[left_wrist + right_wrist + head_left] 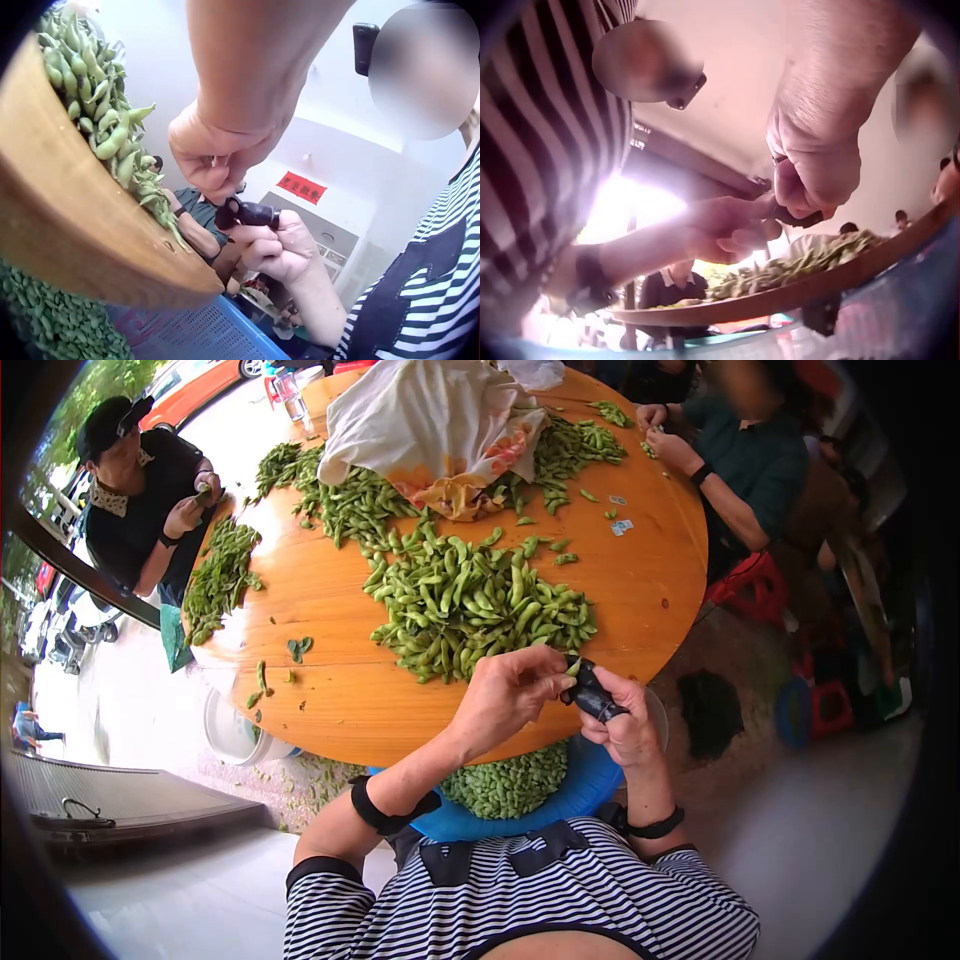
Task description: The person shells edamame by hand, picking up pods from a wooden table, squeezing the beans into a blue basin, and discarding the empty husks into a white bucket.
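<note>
At near edge of rnd orange wooden table (325, 705), L hand (512, 695), fingertips almost together, pinches small green pod (573, 669), best steadied vs. short black tube (599, 703) R hand (625, 728) grips, fingers curled.

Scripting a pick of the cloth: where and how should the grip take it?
I'd pinch the bunched orange front edge of the cloth, coming from the near side and slightly above. That edge faces this way and is gathered into folds; pods lie right against it, so keep the pinch shallow.
</note>
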Demonstrator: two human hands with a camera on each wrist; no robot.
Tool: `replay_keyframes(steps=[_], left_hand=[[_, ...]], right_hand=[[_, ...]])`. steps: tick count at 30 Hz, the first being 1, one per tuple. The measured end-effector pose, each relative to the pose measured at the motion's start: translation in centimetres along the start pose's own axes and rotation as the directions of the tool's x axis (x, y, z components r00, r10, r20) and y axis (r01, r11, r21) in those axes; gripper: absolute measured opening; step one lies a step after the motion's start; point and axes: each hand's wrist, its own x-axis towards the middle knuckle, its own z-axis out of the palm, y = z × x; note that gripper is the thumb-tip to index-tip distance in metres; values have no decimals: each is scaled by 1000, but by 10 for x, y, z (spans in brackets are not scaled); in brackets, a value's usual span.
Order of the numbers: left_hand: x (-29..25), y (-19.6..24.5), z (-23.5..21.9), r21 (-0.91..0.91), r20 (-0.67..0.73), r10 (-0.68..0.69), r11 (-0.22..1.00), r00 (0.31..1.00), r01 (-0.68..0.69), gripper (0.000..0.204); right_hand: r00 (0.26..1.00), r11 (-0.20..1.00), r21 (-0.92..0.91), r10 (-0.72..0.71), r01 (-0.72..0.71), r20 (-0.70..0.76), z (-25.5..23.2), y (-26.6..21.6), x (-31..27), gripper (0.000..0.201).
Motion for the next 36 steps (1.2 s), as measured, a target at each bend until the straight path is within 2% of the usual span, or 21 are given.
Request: replay_keyframes(steps=[1,2,5,6,10,12,13,14,15,18,20,22,23,24,26,29,31,32,34,36], left_hand=[[-2,-11,-4,-99,6,0,995,1000,0,13],[-5,-15,-5,-103,2,-1,995,1000,1,13],[-14,-22,-3,-217,-140,45,973,989,-75,11],[-16,-22,-4,-222,-142,42,972,989,-73,11],[-28,-26,-4,-309,-121,-53,951,991,13,9],[-33,-35,-1,-54,-195,182,979,964,-196,7],[-36,-36,-2,13,-175,188,982,966,-188,8],[-40,-37,1,-124,-188,157,975,969,-182,7],[-43,-37,4,-169,-203,112,974,973,-148,8],[-52,-31,9,-258,-203,22,963,979,-75,8],[-53,-30,11,-297,-194,-17,954,981,-42,8],[-54,-34,14,-279,-230,3,958,973,-69,7],[-55,-34,16,-196,-261,28,977,965,-82,6],[-55,-36,17,-197,-258,22,978,966,-75,6],[-57,-39,15,-168,-251,52,981,967,-96,6],[-60,-35,18,-230,-262,10,971,965,-72,7],[-61,-35,20,-252,-269,2,965,963,-72,8],[-61,-35,21,-220,-279,21,972,960,-85,8],[-60,-39,23,-186,-280,39,978,959,-94,8],[-60,-48,22,8,-290,179,983,940,-185,9]], right_hand=[[1000,999,28,26,-26,11,6,1,2,38],[998,997,56,51,-52,21,10,3,4,38],[994,990,102,88,-94,61,20,2,5,36],[992,985,133,105,-114,71,24,0,4,34],[991,989,101,100,-108,85,30,7,-4,30],[990,983,123,127,-135,68,24,16,-6,27],[992,983,142,114,-120,50,24,20,-9,24],[993,981,150,117,-121,33,25,20,-13,24],[993,985,129,113,-117,39,28,18,-17,23],[992,987,117,100,-108,73,23,21,-25,23],[986,973,187,114,-135,120,20,23,-27,25],[986,974,174,132,-148,102,22,21,-28,27],[989,984,136,100,-114,106,23,21,-28,27],[991,992,98,69,-80,112,23,22,-27,27],[991,988,110,102,-112,92,20,25,-27,26],[984,982,161,75,-101,163,15,29,-26,27],[968,958,241,96,-153,230,6,32,-26,29],[969,957,245,97,-154,229,8,33,-27,29],[986,990,113,62,-80,154,13,33,-28,29],[984,984,163,44,-72,171,4,42,-28,28]])
